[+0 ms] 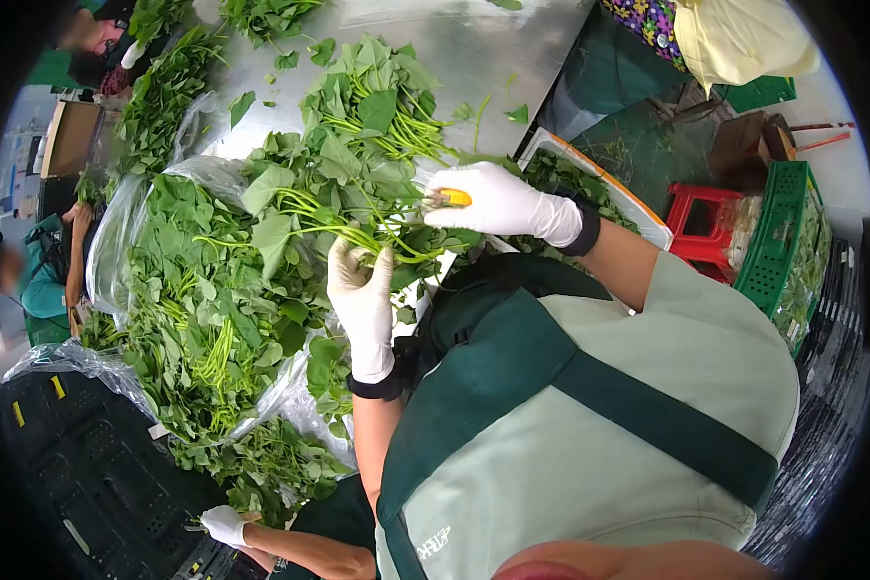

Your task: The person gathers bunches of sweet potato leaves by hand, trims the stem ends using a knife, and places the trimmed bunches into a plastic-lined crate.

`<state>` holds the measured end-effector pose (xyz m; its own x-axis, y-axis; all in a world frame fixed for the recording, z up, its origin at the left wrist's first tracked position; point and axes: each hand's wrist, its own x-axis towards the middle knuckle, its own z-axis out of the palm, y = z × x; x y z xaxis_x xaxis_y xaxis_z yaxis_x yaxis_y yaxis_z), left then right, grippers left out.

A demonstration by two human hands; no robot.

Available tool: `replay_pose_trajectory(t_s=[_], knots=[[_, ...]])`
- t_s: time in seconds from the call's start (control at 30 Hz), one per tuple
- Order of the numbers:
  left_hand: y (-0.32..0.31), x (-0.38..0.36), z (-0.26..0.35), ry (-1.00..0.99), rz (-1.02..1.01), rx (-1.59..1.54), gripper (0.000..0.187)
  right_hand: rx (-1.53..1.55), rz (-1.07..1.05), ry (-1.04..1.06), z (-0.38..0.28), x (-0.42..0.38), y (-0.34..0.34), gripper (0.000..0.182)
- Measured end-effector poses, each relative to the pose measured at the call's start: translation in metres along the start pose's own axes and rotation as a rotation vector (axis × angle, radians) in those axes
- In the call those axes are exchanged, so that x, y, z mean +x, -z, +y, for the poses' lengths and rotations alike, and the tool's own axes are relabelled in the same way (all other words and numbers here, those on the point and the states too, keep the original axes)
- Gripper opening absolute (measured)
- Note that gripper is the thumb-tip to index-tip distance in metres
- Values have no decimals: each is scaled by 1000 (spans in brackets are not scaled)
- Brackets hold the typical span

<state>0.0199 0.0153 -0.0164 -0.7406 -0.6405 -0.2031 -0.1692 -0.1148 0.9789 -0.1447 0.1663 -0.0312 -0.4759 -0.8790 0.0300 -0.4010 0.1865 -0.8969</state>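
My left hand [362, 304], in a white glove, is closed around the stems of a bunch of sweet potato greens [333, 227], leaves pointing left. Just above and to its right, my gloved right hand [503, 201] is closed on a small yellow tool [454, 197]. Only a short yellow part of it shows, and its working end cannot be made out. The cut ends of the stems lie just below the right hand. Beyond the hands, a pile of loose greens [377, 106] rests on the metal table [290, 58].
A larger heap of greens [203, 280] lies on clear plastic sheeting [116, 242] at left. Another worker's gloved hand [224, 525] is at bottom left near a black crate [77, 474]. A white bin with greens [590, 174], a red stool [696, 227] and a green crate [778, 242] stand at right.
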Motion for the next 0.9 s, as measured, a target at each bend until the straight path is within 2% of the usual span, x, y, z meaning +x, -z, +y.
replay_pose_trajectory(t_s=[0.07, 0.17, 0.23, 0.27, 0.3, 0.33, 0.37, 0.4, 0.43, 0.5, 0.53, 0.57, 0.63, 0.67, 0.7, 0.73, 0.77, 0.83, 0.9], knots=[[-4, 0, 1, -13, 7, 4, 47, 24, -110, -44, 2, -3, -8, 34], [-7, 1, 0, -78, 45, -26, 39, 213, -275, -112, -1, -4, -22, 26], [-1, 0, 3, -7, 24, 1, 28, 336, -231, -107, -1, -3, -27, 23], [3, -2, 8, 51, 18, 22, 21, 253, -164, -44, -3, -2, -24, 22], [13, -1, 6, 93, -71, 107, 25, 169, -97, 18, -5, 0, -21, 22], [23, 1, -5, -54, -133, 375, 30, 51, 40, 134, -1, 2, -26, 18], [30, 2, -14, -202, -195, 641, 35, 52, 43, 133, -1, 3, -27, 18], [31, -2, -5, -478, -206, 1212, 51, 14, 64, 180, -1, 3, -27, 16], [31, -2, -4, -479, -203, 1214, 51, -25, 84, 230, 0, 5, -28, 15], [25, -2, -1, 11, -188, 356, 59, -61, 99, 277, -1, 4, -32, 15], [16, -3, 15, 57, -204, 43, 60, -99, 109, 319, -2, 2, -35, 17], [17, 2, 11, 138, -166, -36, 46, -96, 101, 321, -2, 1, -37, 17], [11, 4, 17, 270, -138, -102, 27, -122, -51, 308, -5, 3, -38, 20], [10, 3, 16, 269, -134, -103, 27, -139, -95, 298, -7, 2, -32, 20], [9, 1, 15, 185, -113, -17, 23, -139, -94, 297, -11, 5, -26, 20], [8, 1, 14, 103, -94, 68, 19, -101, -66, 254, -11, 10, -19, 20], [8, 0, 13, 108, -98, 68, 19, -63, -37, 208, -14, 13, -12, 21], [7, -3, 13, 130, -150, 50, 18, 24, 142, 275, -27, 23, -11, 22], [6, -4, 13, 142, -172, 97, 21, 80, 117, 250, -39, 34, -14, 20]])
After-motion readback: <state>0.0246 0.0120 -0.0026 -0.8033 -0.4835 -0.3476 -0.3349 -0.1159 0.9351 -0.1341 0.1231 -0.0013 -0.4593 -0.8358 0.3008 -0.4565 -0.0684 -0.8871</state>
